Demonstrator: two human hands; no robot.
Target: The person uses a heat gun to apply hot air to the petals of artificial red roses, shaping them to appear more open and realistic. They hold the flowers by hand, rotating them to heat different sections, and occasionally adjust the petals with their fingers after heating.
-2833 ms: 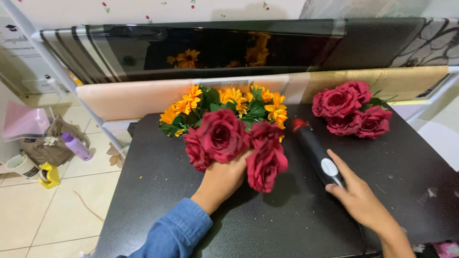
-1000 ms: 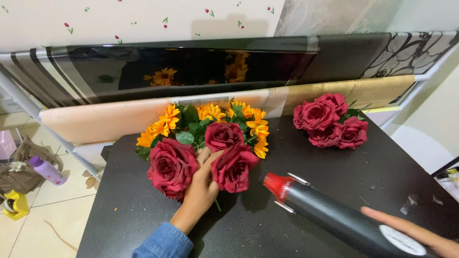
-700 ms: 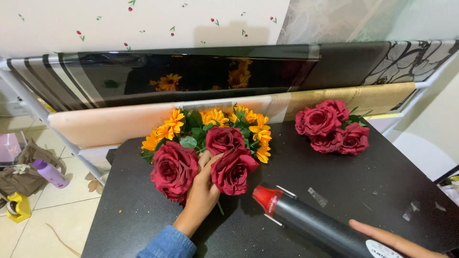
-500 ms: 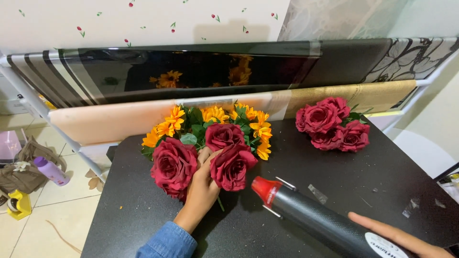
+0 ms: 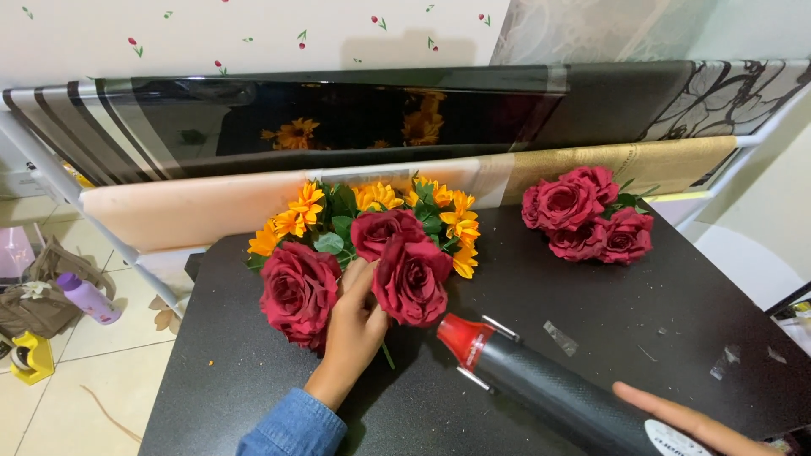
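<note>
My left hand (image 5: 351, 333), in a blue denim sleeve, grips a bunch of three dark red roses (image 5: 411, 279) from below on the black table (image 5: 676, 312). The roses lie against a cluster of orange and yellow flowers (image 5: 376, 198) with green leaves. My right hand (image 5: 688, 418) at the bottom right holds a black heat gun (image 5: 541, 393) lying low over the table. Its red nozzle (image 5: 460, 338) points at the rose stems, a short way from my left fingers. Most of my right hand is cut off by the frame edge.
A second bunch of red roses (image 5: 587, 215) lies at the table's back right. Behind the table a white rack holds wrapping rolls: glossy black (image 5: 338, 118), peach (image 5: 169, 211), gold (image 5: 642, 165). Tape scraps (image 5: 560, 338) dot the table. A purple bottle (image 5: 84, 297) and a bag (image 5: 38, 295) sit on the floor at left.
The heat gun has slid left, bringing its red nozzle closer to the roses. My left hand has stayed on the rose bunch, which was drawn slightly toward me from the yellow flowers.
</note>
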